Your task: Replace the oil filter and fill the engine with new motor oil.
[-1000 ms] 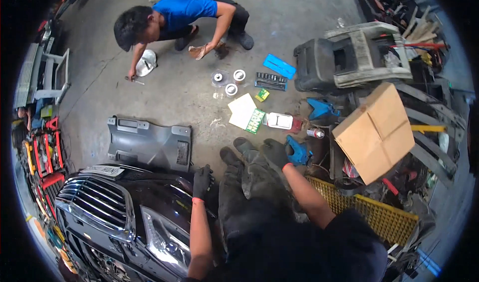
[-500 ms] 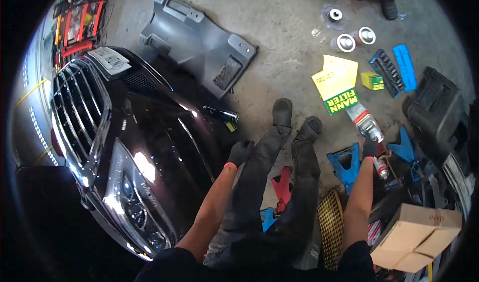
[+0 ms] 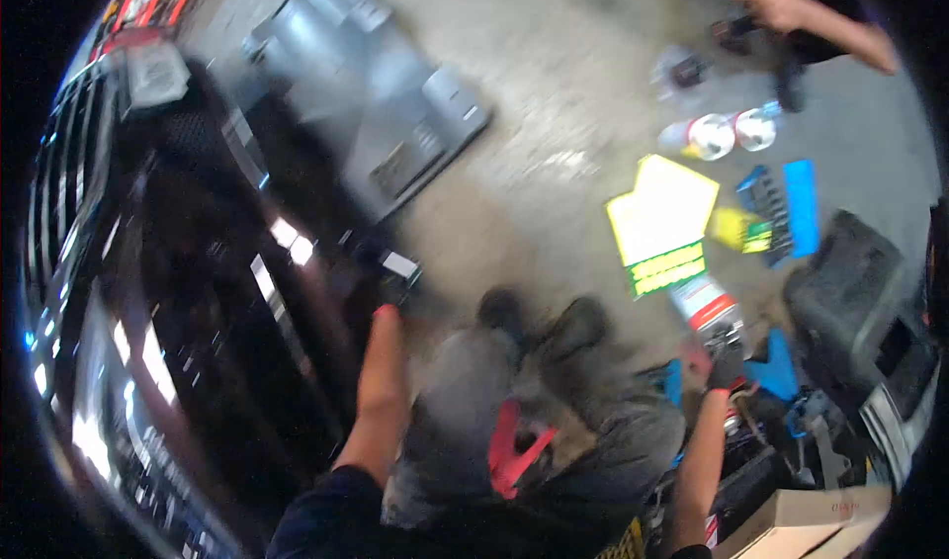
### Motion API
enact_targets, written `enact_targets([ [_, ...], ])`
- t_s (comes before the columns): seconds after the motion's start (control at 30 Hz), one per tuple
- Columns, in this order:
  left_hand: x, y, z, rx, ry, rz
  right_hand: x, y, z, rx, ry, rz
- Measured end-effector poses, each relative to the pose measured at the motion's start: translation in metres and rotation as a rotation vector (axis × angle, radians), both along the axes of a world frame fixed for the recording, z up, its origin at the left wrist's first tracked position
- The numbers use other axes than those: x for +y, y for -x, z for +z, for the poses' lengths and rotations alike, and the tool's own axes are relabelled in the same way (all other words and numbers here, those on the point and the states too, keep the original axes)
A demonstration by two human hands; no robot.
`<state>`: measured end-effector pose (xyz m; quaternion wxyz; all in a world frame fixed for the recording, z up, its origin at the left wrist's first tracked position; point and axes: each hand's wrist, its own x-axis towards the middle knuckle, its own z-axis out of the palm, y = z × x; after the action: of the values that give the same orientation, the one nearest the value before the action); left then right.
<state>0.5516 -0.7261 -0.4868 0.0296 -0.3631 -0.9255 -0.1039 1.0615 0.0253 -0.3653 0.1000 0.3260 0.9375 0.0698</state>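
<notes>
The view is motion-blurred. My gloved left hand (image 3: 384, 290) is beside the dark car front (image 3: 188, 292), at a small black object with a pale panel (image 3: 399, 265); its fingers are too smeared to read. My gloved right hand (image 3: 725, 359) is at a silver-and-red package (image 3: 704, 305); whether it grips it is unclear. Above that lie yellow-and-white flat packets (image 3: 660, 213) with a green band. A red jack stand (image 3: 514, 450) lies between my legs, and blue ones (image 3: 776, 366) are near my right hand.
A grey plastic panel (image 3: 366, 94) lies beyond the car. A co-worker's arm (image 3: 830, 30) is at top right, over cans (image 3: 712, 136). A blue socket case (image 3: 801, 208), dark plastic parts (image 3: 840, 282) and a cardboard box (image 3: 791, 524) crowd the right side.
The view has swung toward the car. My left hand has moved forward to the small black object since half a second ago. The co-worker's arm has come back into view at top right.
</notes>
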Motion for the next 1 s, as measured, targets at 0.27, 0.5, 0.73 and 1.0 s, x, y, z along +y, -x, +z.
enact_targets([
  [0.27,-0.046,-0.210,-0.010,-0.072,-0.335,0.324,-0.025,0.064,0.122,0.631,0.479,-0.629],
  [0.5,0.015,-0.066,-0.034,-0.172,-0.091,0.899,-0.033,0.159,0.200,0.498,0.312,-0.270],
  [0.73,0.130,-0.097,0.106,-0.368,-0.744,0.848,-0.064,0.307,0.295,0.450,0.344,0.253],
  [1.0,0.257,0.046,0.192,-0.267,-0.967,0.469,-0.103,0.470,0.199,0.440,0.449,0.517],
])
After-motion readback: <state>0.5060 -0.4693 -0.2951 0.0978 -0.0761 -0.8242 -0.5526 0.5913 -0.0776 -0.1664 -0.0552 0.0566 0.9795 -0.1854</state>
